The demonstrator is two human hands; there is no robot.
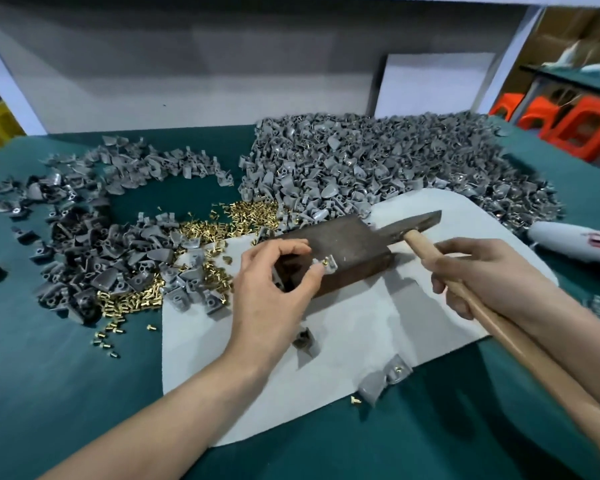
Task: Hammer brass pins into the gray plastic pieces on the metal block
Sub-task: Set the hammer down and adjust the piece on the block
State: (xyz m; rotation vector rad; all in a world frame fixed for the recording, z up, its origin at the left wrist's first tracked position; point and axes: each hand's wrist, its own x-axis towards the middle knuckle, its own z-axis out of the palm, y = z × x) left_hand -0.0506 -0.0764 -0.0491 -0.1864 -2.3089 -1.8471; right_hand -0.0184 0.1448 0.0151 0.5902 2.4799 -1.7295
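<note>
Forearms enter from the bottom edge, bare, both reaching onto the work surface. Left hand (271, 289): fingers curled over the left end of the metal block (354, 247), thumb tip pressed against a gray plastic piece (329, 266) and steadying it on the block's near top edge. Brass pin (325, 260) stands in that piece, head up. Right hand (482, 271): wrapped round the wooden handle of a hammer (414, 225), gripping close to the head. Hammer head dark, lying level just beside the block's far right corner — contact with the block not clear.

Block dark and rusty, sitting on a white cloth (378, 323). Also on the cloth: one dark gray piece (305, 341) below the left hand, and a lighter one with a pin in it (383, 375) at the near edge, a loose pin just beside it.

Cloth lies on a green table cover (66, 358). Loose brass pins (243, 220) scattered left of and beyond the block, some spilling onto the cloth. Left side — a ragged ring of gray pieces (94, 244). Behind the block, a large heap of gray pieces (378, 161), several showing brass. White object with red marking (568, 244) at the right of the cloth; can't identify. White board (433, 84) leans on the back wall. Orange stools (568, 126) beyond the table, far right.
</note>
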